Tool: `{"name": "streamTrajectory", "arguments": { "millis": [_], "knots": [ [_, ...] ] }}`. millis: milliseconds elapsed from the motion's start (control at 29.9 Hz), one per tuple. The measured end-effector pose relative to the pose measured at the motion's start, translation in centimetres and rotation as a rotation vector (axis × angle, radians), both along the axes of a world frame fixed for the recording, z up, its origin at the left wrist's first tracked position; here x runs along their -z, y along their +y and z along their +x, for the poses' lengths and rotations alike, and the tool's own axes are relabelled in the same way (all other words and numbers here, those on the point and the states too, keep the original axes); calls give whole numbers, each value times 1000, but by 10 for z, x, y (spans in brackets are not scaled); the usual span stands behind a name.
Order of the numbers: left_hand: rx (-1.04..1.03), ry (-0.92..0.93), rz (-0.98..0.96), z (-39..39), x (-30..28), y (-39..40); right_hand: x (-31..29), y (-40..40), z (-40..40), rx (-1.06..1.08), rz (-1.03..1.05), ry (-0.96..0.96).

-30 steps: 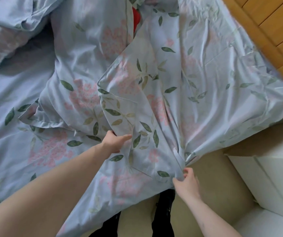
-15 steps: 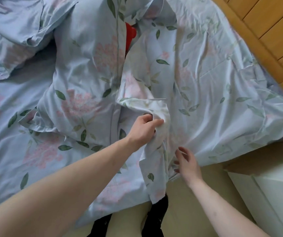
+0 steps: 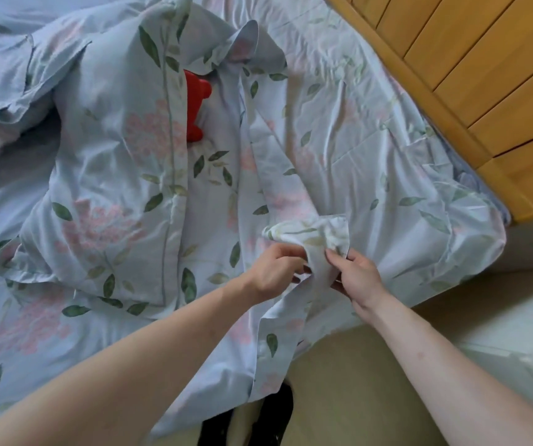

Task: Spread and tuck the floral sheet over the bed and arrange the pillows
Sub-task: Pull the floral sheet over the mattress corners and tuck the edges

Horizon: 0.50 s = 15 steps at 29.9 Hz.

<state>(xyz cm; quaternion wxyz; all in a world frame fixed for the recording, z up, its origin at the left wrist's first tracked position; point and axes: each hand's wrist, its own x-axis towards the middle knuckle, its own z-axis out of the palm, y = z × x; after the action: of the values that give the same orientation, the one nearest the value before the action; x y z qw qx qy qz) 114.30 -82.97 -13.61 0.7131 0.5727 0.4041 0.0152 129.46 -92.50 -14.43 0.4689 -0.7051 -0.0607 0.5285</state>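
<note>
Left hand (image 3: 275, 272): pinched on a bunched fold of the floral sheet (image 3: 349, 149).
Right hand (image 3: 357, 278): gripping the same fold, just beside the left.
Sheet: rumpled over the bed's corner.
Pillow (image 3: 110, 175): left of hands.

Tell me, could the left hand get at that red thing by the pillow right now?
Probably not straight away. The left hand is pinching a sheet fold together with the right hand, and the red thing lies half tucked under fabric, farther up the bed.
</note>
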Motion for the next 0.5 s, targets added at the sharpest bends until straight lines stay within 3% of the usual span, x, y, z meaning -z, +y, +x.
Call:
{"name": "streamTrajectory", "arguments": {
  "millis": [134, 267, 401, 501],
  "knots": [
    [98, 308, 137, -37, 33, 16, 2, -2, -13, -57, -3, -232],
    [71, 549, 180, -79, 51, 37, -13, -3, -37, -164, 48, -258],
    [-35, 555, 191, -95, 51, 63, -28, 0, -50, -283, 66, -307],
    [-75, 512, 222, -81, 45, 77, -42, 2, -51, -191, 78, -303]
  ]
}}
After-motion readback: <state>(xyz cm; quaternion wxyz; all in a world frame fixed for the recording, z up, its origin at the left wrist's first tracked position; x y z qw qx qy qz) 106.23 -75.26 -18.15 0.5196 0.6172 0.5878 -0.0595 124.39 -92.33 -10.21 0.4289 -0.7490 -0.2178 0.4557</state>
